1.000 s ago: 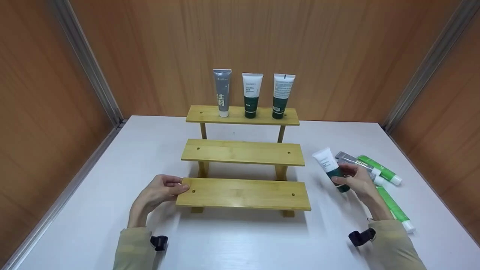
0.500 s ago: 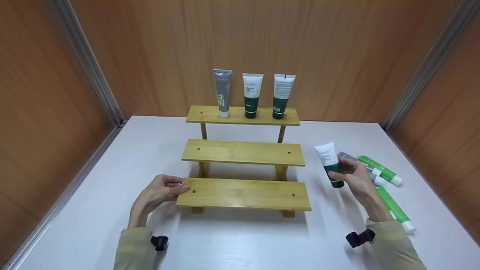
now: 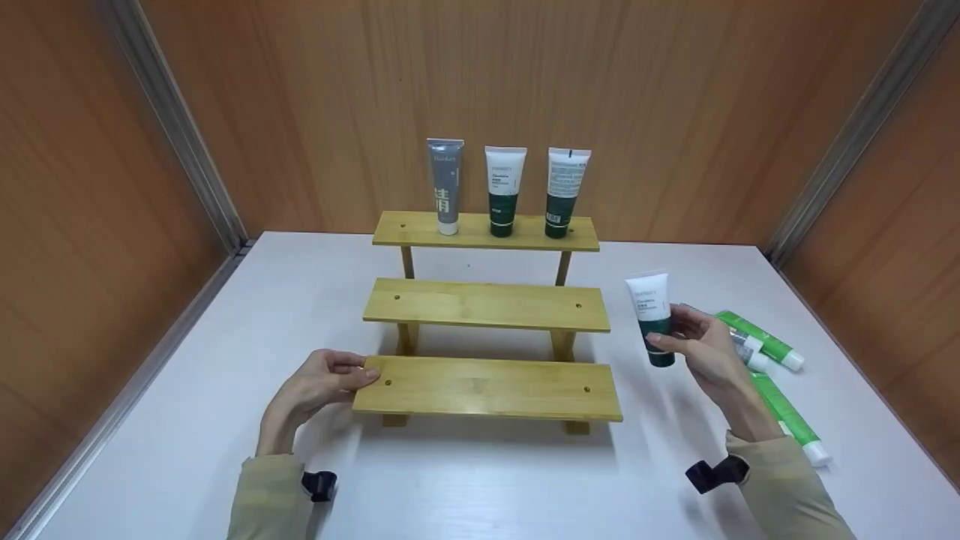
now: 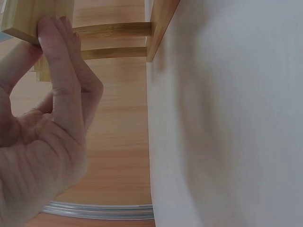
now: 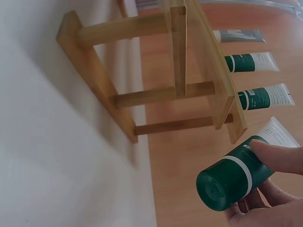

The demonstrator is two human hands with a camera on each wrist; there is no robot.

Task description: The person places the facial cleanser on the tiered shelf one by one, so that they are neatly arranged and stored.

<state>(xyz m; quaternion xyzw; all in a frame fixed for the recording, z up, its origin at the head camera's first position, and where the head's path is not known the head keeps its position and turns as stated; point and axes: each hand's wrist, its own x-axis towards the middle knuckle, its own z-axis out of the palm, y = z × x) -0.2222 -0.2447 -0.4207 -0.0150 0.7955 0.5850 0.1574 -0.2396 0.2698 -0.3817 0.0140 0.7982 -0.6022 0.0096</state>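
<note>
A three-step wooden display rack (image 3: 487, 386) stands on the white table. My left hand (image 3: 319, 386) pinches the left end of its lowest step, thumb on top and fingers beneath, as the left wrist view also shows. In my right hand (image 3: 709, 352) is a white and dark green squeeze tube (image 3: 651, 319), gripped by its green lower half with the cap down, right of the rack and above the table. The top step bears a grey tube (image 3: 445, 184) and two white and green tubes, one in the middle (image 3: 504, 191) and one at right (image 3: 566, 191), all upright on their caps.
Beyond my right hand lie a green tube (image 3: 761, 340), a partly hidden grey tube (image 3: 748, 346) and a nearer green tube (image 3: 787, 412). Wood-grain panels (image 3: 495, 90) enclose the table (image 3: 480, 487) at the back and both sides.
My right hand has lifted the white and green tube away from the lying tubes, slightly left, and turned it from tilted to nearly upright. The left hand and the rack stay put.
</note>
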